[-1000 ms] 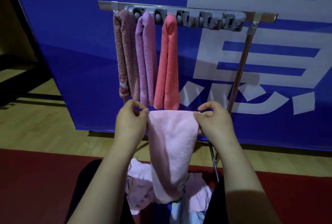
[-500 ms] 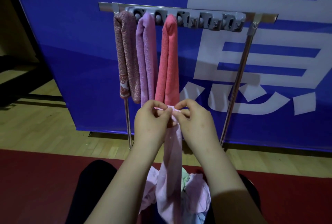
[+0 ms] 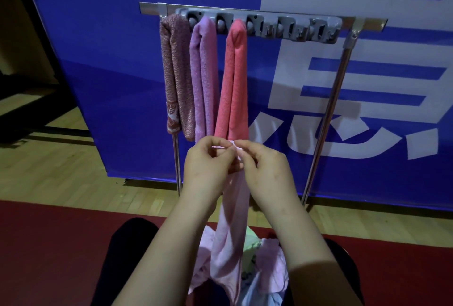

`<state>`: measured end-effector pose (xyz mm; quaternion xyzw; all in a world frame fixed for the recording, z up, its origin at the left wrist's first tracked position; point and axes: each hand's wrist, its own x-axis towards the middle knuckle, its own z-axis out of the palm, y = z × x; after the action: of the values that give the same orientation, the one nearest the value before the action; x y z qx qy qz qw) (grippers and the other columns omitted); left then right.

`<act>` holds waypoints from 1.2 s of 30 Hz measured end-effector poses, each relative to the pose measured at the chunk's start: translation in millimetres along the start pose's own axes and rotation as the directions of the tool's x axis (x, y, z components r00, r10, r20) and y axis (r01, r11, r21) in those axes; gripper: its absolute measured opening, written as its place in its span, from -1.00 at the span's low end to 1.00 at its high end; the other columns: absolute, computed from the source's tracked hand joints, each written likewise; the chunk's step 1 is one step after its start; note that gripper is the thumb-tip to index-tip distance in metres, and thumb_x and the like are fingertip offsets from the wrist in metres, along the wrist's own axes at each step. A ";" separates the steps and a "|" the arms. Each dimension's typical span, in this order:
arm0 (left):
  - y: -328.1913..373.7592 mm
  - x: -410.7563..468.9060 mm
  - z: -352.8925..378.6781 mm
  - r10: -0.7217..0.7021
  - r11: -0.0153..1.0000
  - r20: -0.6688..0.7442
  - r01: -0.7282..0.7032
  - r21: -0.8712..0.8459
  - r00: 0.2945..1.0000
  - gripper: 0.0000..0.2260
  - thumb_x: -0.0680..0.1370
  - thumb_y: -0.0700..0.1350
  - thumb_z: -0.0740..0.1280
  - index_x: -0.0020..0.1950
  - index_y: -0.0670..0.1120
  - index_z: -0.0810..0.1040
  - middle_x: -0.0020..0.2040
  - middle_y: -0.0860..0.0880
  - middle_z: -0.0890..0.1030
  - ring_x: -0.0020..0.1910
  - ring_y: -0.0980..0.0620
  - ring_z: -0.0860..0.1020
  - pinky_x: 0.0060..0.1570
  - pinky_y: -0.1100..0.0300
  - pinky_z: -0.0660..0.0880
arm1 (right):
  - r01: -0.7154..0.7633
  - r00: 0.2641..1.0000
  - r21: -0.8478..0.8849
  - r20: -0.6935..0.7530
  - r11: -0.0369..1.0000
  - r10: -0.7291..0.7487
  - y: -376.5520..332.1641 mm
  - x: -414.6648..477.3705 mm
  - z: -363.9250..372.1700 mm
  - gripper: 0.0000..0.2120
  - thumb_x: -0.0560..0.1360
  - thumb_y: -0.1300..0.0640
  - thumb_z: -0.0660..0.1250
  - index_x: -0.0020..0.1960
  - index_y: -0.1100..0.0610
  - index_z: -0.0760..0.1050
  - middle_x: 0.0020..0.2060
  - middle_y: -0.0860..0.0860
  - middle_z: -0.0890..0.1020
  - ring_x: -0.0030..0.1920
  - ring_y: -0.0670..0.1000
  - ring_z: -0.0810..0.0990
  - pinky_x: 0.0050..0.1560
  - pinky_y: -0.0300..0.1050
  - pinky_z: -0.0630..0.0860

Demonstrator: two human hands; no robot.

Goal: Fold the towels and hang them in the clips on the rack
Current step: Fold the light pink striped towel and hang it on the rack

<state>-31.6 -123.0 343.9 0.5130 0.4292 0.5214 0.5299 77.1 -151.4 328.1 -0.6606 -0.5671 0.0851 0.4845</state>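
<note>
My left hand and right hand pinch the pale pink towel together; I should align edges evenly before clipping it on the rack.

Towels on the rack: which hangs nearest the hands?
The coral-red towel, rightmost, ending just above the left hand and right hand; lilac towel and mottled towel hang leftward.

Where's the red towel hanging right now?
In the head view, the red towel hangs third from the left on the rack, beside the lilac towel, ending just above the pink towel.
</note>
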 end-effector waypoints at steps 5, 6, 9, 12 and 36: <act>2.3 0.1 -1.9 -0.031 0.999 0.001 0.031 -0.038 1.000 -0.85 0.54 -0.34 0.31 -0.02 -0.14 0.63 -0.22 -0.16 0.71 -0.22 -0.04 0.72 -0.17 0.08 0.66 | 0.004 1.000 0.045 0.015 0.999 -0.004 -1.4 0.7 -2.5 -0.70 0.55 0.08 0.39 0.28 -0.03 0.59 0.00 -0.06 0.72 0.00 -0.17 0.66 0.02 -0.32 0.58; 3.3 0.0 -1.8 -0.028 0.999 0.011 0.028 -0.035 1.000 -0.84 0.54 -0.34 0.30 -0.02 -0.14 0.63 -0.22 -0.15 0.71 -0.20 -0.06 0.72 -0.14 0.07 0.67 | 0.001 1.000 0.060 0.006 0.998 -0.001 -1.0 1.0 -3.4 -0.70 0.54 0.10 0.41 0.27 -0.03 0.60 0.00 -0.06 0.73 -0.01 -0.18 0.66 0.02 -0.32 0.58; 7.4 -2.5 0.0 0.007 1.000 0.067 -0.005 -0.016 0.998 -0.83 0.56 -0.36 0.28 0.00 -0.15 0.62 -0.21 -0.17 0.71 -0.20 -0.06 0.72 -0.15 0.10 0.66 | 0.001 0.999 0.050 -0.033 0.999 0.000 -0.3 2.9 -7.3 -0.73 0.54 0.10 0.41 0.24 -0.02 0.62 -0.03 -0.10 0.71 -0.07 -0.23 0.62 -0.07 -0.50 0.49; 9.7 -2.2 1.2 0.054 0.999 0.130 -0.054 0.000 0.990 -0.81 0.58 -0.38 0.24 0.04 -0.17 0.59 -0.21 -0.17 0.71 -0.25 0.00 0.72 -0.24 0.24 0.63 | -0.010 0.999 0.038 -0.044 0.999 0.012 0.3 3.9 -11.2 -0.76 0.59 0.12 0.35 0.23 0.00 0.62 -0.04 -0.13 0.70 -0.10 -0.25 0.60 -0.10 -0.54 0.47; 0.3 31.7 -29.9 0.362 0.432 0.360 -0.497 0.752 0.860 -0.91 0.49 -0.11 0.45 -0.06 0.06 0.61 -0.09 0.04 0.65 0.01 -0.09 0.55 0.03 -0.07 0.50 | 0.063 0.998 0.114 0.004 0.991 -0.064 2.1 3.3 -29.9 -0.87 0.62 0.19 0.27 0.10 -0.01 0.52 -0.09 -0.20 0.61 -0.02 -0.33 0.55 -0.12 -0.51 0.47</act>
<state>-58.4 -88.7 343.6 0.8276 0.4369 0.3366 0.1047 99.4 -164.6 343.4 -0.6132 -0.5839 0.1047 0.5216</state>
